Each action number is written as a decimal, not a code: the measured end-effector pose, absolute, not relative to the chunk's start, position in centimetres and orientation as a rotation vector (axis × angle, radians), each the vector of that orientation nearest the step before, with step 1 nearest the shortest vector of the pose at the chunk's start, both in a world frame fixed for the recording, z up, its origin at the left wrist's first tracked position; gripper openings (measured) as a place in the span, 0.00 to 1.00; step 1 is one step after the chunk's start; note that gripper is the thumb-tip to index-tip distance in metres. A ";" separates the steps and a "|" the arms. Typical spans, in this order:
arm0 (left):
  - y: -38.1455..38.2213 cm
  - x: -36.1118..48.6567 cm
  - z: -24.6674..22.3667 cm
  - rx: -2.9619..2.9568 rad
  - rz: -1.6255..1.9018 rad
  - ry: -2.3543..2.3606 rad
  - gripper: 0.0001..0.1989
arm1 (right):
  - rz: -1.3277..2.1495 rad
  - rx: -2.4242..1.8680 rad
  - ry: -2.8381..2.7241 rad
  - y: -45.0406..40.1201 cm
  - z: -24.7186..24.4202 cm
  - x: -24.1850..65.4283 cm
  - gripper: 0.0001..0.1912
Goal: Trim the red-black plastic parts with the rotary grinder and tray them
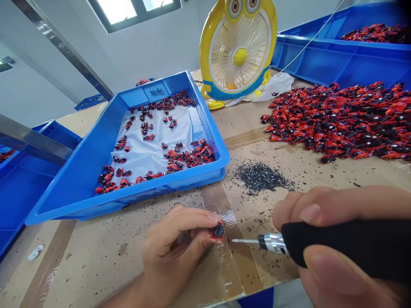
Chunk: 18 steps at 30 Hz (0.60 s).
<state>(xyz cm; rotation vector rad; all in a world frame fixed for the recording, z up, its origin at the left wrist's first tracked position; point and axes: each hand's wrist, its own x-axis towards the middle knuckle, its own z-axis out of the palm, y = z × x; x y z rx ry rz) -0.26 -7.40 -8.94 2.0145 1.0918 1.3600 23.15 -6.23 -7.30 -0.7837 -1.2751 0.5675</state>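
Observation:
Between thumb and index finger, my left hand [183, 244] pinches a small red and black part [218, 230], its round black end facing the tool. My right hand [334, 239] is wrapped round a black-handled tool [346, 246] with a silver collar and a thin metal tip. That tip points left and stops a short way from the part, not touching it. Behind my right hand lies a large pile of similar red and black parts [340, 119]. More such parts lie on white sheeting in a blue tray [141, 188] at the left.
A yellow and blue fan [239, 55] stands at the back. Black shavings [263, 177] are heaped on the cardboard-covered table [105, 248]. Blue bins [330, 60] stand at the back right, and another blue bin [19, 188] is at the far left. A small white object [35, 252] lies at the left.

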 end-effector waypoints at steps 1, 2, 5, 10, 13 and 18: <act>-7.4 -0.2 -9.0 2.003 1.359 1.087 0.08 | 0.583 -0.765 -1.270 -6.2 -7.4 23.2 0.06; -7.4 -0.2 -9.0 1.995 1.359 1.085 0.08 | 0.594 -0.753 -1.264 -6.2 -7.6 23.3 0.06; -7.6 -0.2 -8.9 1.974 1.354 1.093 0.08 | 0.602 -0.707 -1.275 -6.2 -8.0 23.3 0.05; -7.8 0.1 -8.9 1.934 1.338 1.092 0.08 | 0.547 -0.819 -1.285 -6.2 -7.4 22.7 0.11; -7.8 0.2 -8.8 1.912 1.348 1.101 0.08 | 0.543 -0.886 -1.269 -6.1 -6.5 21.6 0.18; -7.5 0.3 -8.7 1.909 1.334 1.114 0.05 | 0.554 -0.902 -1.293 -6.5 -5.6 20.9 0.21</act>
